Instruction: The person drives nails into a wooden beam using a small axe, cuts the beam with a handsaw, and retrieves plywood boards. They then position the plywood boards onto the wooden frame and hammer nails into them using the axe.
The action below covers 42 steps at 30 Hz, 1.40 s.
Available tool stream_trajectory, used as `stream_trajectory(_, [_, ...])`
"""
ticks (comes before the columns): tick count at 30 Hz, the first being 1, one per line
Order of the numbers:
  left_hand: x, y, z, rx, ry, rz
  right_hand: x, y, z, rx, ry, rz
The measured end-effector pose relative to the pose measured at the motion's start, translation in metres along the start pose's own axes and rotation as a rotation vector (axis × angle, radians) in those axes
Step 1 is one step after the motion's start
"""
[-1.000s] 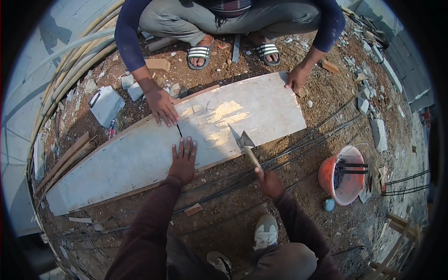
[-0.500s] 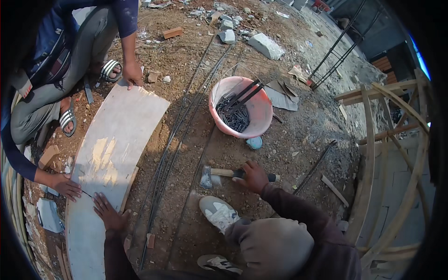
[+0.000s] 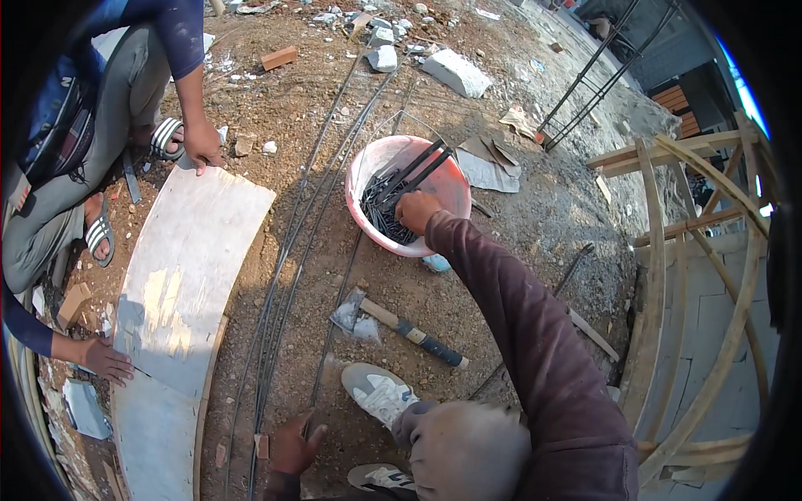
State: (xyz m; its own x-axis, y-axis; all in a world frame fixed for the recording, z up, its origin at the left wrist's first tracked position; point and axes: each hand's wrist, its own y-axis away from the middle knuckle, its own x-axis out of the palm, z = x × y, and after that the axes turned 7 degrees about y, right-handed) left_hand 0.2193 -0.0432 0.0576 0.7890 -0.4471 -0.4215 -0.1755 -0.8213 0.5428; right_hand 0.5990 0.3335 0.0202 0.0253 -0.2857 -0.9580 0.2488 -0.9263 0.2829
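Note:
My right hand reaches into a pink-and-white bucket holding many dark nails. Its fingers curl down at the nails and are partly hidden, so what they grip cannot be made out. Two long dark bars lean out of the bucket beside this hand. On the dirt below lies a hatchet with a wooden handle and dark grip, untouched. Low in the view, my left hand hovers with thumb and fingers apart, holding nothing, right of a pale curved plywood board.
A crouching co-worker's hands rest on the board's far end and left edge. Long steel rods run along the ground between board and bucket. Wooden framing stands at right, and concrete chunks lie at the back.
My right hand has left the hatchet, which now lies turned, and moved into the bucket. My left hand has come off the board toward me. The view has shifted slightly.

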Motion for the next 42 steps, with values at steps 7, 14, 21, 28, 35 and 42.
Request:
stream_trajectory(7, [0.007,0.002,0.017,-0.047,0.188,-0.077,0.015,-0.004,0.001,-0.067,0.106,0.026])
stream_trajectory(14, [-0.019,-0.005,-0.030,0.020,0.223,-0.239,-0.075,0.053,0.019,0.032,0.081,-0.102])
stream_trajectory(21, [-0.027,-0.033,-0.102,0.612,-0.182,-0.550,-0.095,0.139,0.158,-0.504,-0.484,0.334])
stream_trajectory(28, [-0.034,-0.037,-0.055,0.492,-0.161,-0.302,-0.048,0.131,0.243,-0.628,-0.490,0.621])
stream_trajectory(35, [-0.023,-0.041,-0.028,0.129,0.434,-0.261,0.002,0.132,0.253,-0.474,-0.776,0.693])
stream_trajectory(42, [-0.160,-0.058,0.043,0.154,0.438,-1.106,0.040,0.187,0.158,-0.189,-0.496,0.004])
